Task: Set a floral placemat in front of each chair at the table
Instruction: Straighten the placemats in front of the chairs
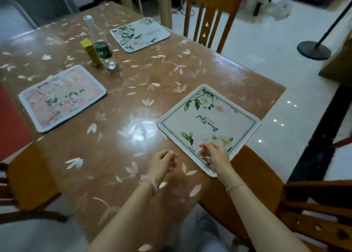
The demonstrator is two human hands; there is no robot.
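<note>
Mats on table [114, 137]: three. One at 12 o'clock [141, 33], before far chair [209, 17]; pink mat [62, 97] at 9 o'clock; third mat [209, 122] at 3 o'clock, askew, overhanging edge by near chair [314, 213]. Left hand [162, 161] loosely curled, holding nothing; right hand [214, 153] curled over third mat's corner, grip unclear. Outstanding, probably: squaring it.

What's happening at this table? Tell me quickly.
A person is laying floral placemats. Three lie flat on the table: a pink placemat on the left, a far placemat by the far chair, and a white placemat nearest. The right hand sits over the white placemat's near corner, fingers curled; whether it pinches the mat is unclear. The left hand hovers beside it, loosely curled, holding nothing. A bottle and a yellow box stand mid-table.
</note>
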